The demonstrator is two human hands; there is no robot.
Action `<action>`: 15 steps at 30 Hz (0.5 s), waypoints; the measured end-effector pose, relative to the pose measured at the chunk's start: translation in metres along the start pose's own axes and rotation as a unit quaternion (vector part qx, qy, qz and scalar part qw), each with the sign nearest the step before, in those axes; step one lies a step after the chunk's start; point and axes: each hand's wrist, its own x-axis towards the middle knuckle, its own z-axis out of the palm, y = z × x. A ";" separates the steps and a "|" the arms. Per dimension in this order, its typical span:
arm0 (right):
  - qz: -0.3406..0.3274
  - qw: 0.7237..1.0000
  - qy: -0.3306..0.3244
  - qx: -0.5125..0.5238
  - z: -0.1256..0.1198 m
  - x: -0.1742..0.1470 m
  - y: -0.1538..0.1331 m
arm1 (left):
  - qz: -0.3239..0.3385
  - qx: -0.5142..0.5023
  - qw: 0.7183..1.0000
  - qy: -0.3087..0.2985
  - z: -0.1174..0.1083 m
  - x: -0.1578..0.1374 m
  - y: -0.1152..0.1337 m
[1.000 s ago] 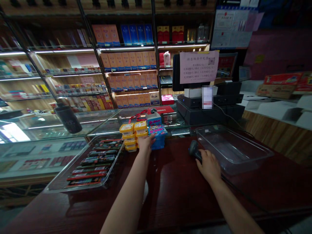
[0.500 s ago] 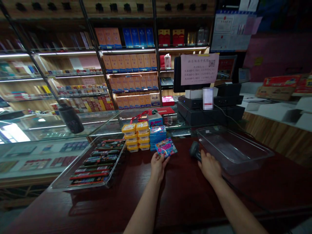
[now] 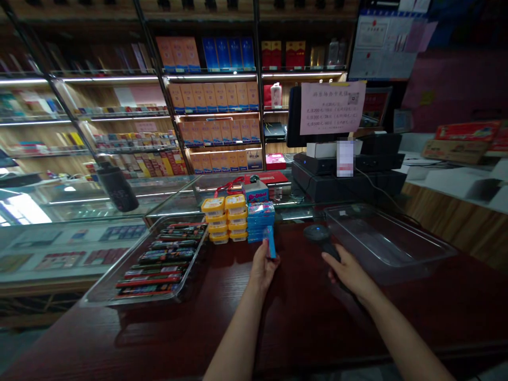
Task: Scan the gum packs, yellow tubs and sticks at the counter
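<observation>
My left hand (image 3: 264, 269) grips a small flat blue packet (image 3: 271, 243), turned so that its narrow edge faces me. Just behind it rises a stack of similar blue packets (image 3: 260, 219). To the left of that stack are piled yellow-lidded tubs (image 3: 229, 225). In my right hand (image 3: 353, 272) is a black handheld barcode scanner (image 3: 319, 235), its handle wrapped by my fingers and its head tilted toward the packet. The scanner and the packet are apart, with dark tabletop between them.
A clear tray (image 3: 186, 286) of dark, long thin packs stands at left. Another clear plastic bin (image 3: 397, 248) lies at right. Behind are a cash drawer (image 3: 345, 185), a monitor with a paper sign (image 3: 331, 108) and lit shelves. A dark bottle (image 3: 118, 188) stands on the glass counter.
The blue packet has turned from showing its printed face to its edge. The scanner has been raised off the tabletop, and its head now points toward the packet.
</observation>
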 end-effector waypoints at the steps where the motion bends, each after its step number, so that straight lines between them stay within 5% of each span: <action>1: 0.010 0.999 -0.007 0.044 0.003 -0.005 -0.005 | -0.020 -0.018 1.000 -0.010 -0.001 -0.001 0.002; 7: 0.043 0.978 -0.063 0.192 0.017 -0.030 -0.027 | -0.140 -0.117 0.978 -0.101 -0.007 -0.011 0.016; 11: 0.073 0.961 -0.146 0.221 0.023 -0.043 -0.031 | -0.156 -0.088 0.973 -0.148 -0.008 -0.012 0.020; 15: 0.080 0.962 -0.153 0.209 0.030 -0.052 -0.026 | -0.150 -0.083 0.969 -0.176 -0.012 -0.006 0.018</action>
